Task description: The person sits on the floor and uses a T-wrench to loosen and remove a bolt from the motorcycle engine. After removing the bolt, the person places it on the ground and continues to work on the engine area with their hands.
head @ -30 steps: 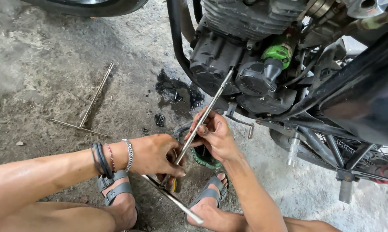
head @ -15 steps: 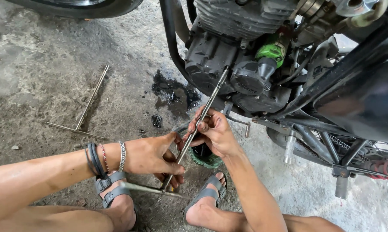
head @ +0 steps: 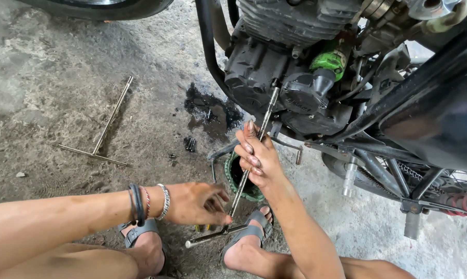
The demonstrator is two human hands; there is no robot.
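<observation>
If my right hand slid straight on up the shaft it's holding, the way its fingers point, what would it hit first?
Most likely the dark engine case. The right hand grips the T-handle wrench, whose tip meets the case just above the fingers; nothing else shows between them, though depth is hard to judge.

Bare arms with no sleeves, left hand (head: 194,202) smudged with dark grease, black bands and silver bead bracelets (head: 149,202) on the left wrist, right hand (head: 258,155) with grimy fingers, bare knees, grey strap sandals (head: 246,233) on both feet
</observation>
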